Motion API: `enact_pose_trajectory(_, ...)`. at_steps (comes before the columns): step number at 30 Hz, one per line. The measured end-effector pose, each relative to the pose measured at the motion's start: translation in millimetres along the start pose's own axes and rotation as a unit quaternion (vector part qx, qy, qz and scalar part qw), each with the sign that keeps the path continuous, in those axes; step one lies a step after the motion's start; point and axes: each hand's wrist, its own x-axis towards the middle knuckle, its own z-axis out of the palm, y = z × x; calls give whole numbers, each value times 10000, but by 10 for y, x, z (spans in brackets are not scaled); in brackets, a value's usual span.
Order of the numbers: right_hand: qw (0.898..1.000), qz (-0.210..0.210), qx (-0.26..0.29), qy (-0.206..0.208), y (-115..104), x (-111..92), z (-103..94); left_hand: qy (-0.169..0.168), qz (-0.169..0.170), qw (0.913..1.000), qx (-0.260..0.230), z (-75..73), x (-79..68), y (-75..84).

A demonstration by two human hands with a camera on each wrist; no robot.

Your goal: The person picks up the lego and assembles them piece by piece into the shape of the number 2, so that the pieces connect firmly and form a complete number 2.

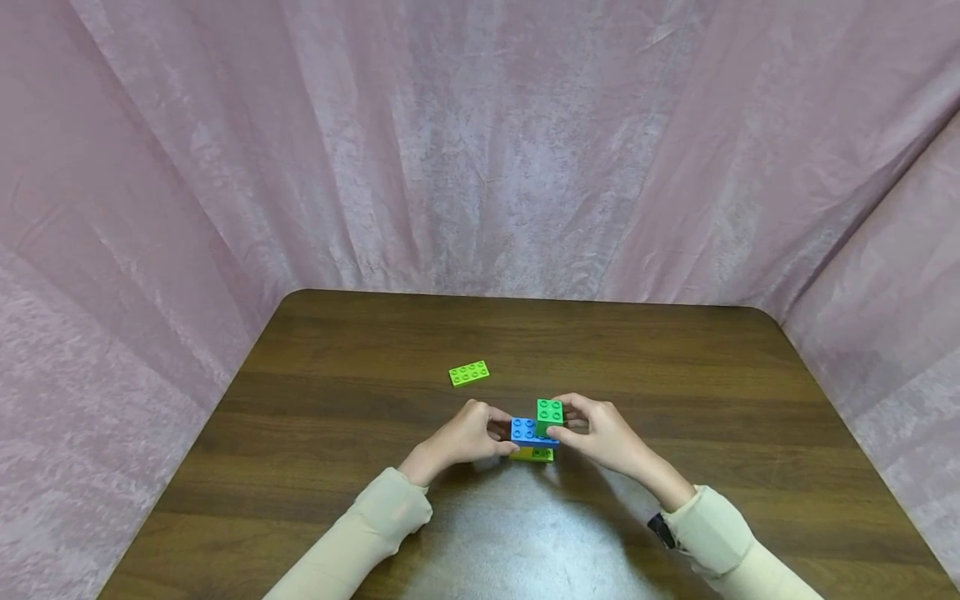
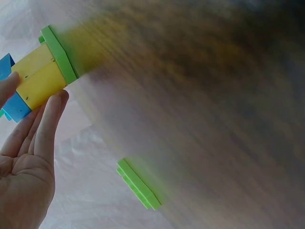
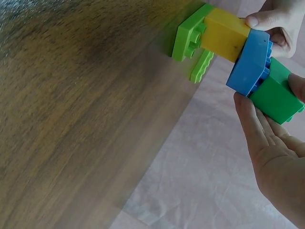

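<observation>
R grip (image 1: 602,435) on grn blk (image 1: 550,414), atop blue blk (image 1: 524,431)

The table (image 1: 637,375) is viewed from above and well back by the head camera, faced forward and down toward the curtain (image 1: 480,150). From both wrists, the brick stack (image 3: 248,62) is seen sideways, tilted and much closer; it is shared by all three views.

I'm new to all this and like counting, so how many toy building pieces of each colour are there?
Lime: 2 (loose plate, bottom plate of the stack)
Yellow: 1 (yellow brick)
Blue: 1 (blue brick)
Green: 1 (green brick)
Total: 5
</observation>
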Motion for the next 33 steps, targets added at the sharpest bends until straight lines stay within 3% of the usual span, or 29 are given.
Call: enact_pose_trajectory(33,9983,-190,-504,231,4,-53,32,-58,136,9999,76,-14,-3,21)
